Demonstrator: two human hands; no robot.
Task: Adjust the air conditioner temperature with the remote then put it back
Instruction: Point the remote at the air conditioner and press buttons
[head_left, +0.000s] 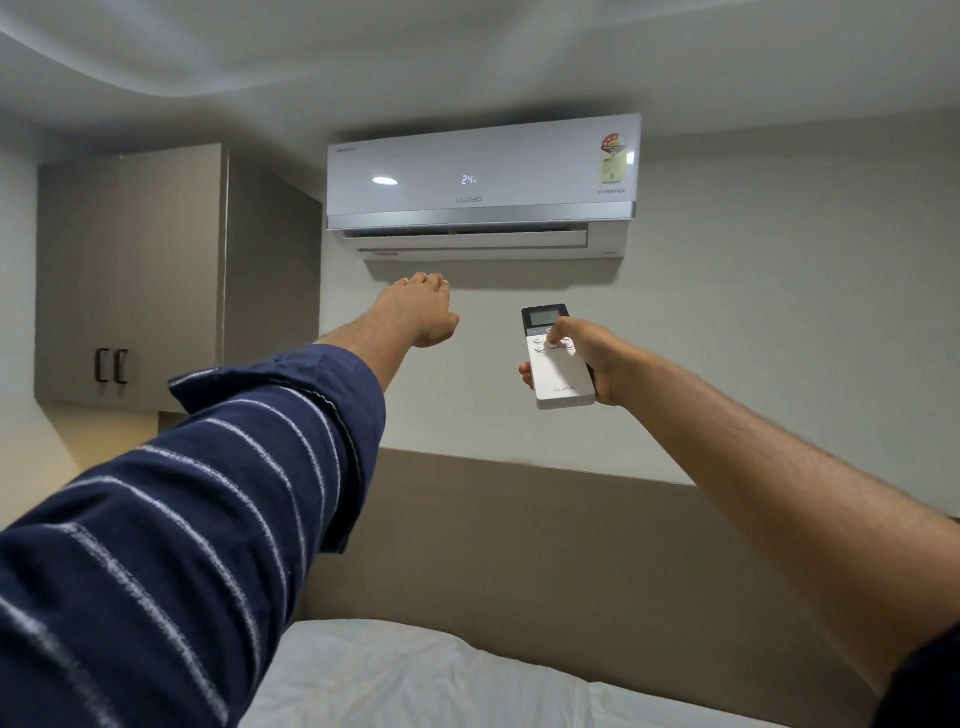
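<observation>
Holding the remote (557, 358) upright in a closed grip, the right hand (597, 358) raises it in the air below the air conditioner (480, 182), apart from the unit and from the wall behind. The thumb lies across the upper row of buttons, just under the remote's small dark screen; the fingertips wrap round the far side of the white body. The remote's lower end, marked with the brand name, points down toward the bed (441, 675).

The left hand (423, 309) is extended up toward the underside of the unit, released and grasping nothing, fingers loosely curled. Its arm wears a dark blue sleeve with pale stripes (197, 509).

The unit's front panel displays 24. Its lower flap stands open. A wooden wall cabinet (130, 280) with two dark handles hangs beside the unit. A brown headboard (519, 545) runs along the head edge of the bed.
</observation>
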